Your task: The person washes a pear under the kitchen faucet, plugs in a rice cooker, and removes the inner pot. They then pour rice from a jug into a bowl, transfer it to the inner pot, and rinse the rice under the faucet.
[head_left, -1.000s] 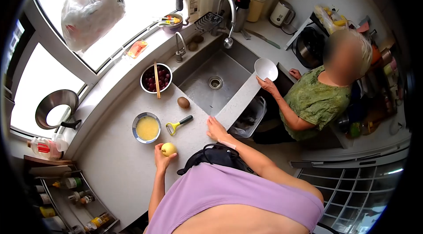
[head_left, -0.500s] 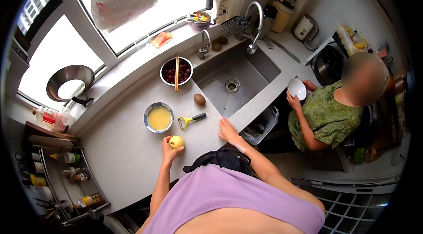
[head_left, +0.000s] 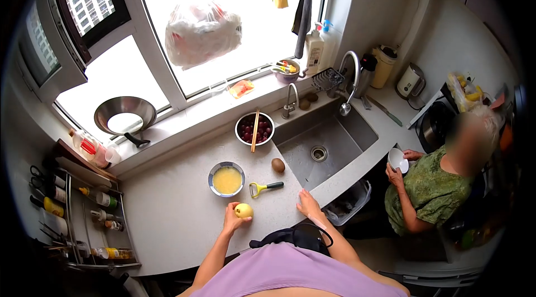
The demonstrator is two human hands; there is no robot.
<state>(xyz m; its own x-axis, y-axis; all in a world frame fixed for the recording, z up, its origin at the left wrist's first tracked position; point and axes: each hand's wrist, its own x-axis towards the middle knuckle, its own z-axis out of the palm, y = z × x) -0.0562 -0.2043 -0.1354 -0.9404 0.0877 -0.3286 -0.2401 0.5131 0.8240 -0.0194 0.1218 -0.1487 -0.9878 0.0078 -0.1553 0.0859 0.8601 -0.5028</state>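
As work goes on at a pale worktop (head_left: pixel 167 235), a co-worker (head_left: pixel 430 199) in green stands off its front edge, beyond the sink (head_left: pixel 349 138). Toward the back edge sits a steel bowl (head_left: pixel 237 135) of dark fruit (head_left: pixel 245 129), chopsticks (head_left: pixel 254 139) laid across its rim, probably parked there to stay clean. Mid-worktop stands a patterned bowl (head_left: pixel 211 182) of yellow liquid (head_left: pixel 228 179). At the front edge, the right hand (head_left: pixel 309 206) lies with fingers extended, gripping nothing visible, perhaps for support. Near that edge, the left hand (head_left: pixel 231 219) grasps a yellow fruit (head_left: pixel 244 211), seemingly to stop it rolling; its rounded form shows no clear long axis or direction. Behind it, a peeler (head_left: pixel 266 187) points its head left, handle toward the sink. Close to the sink's left edge lies a brown fruit (head_left: pixel 278 165).
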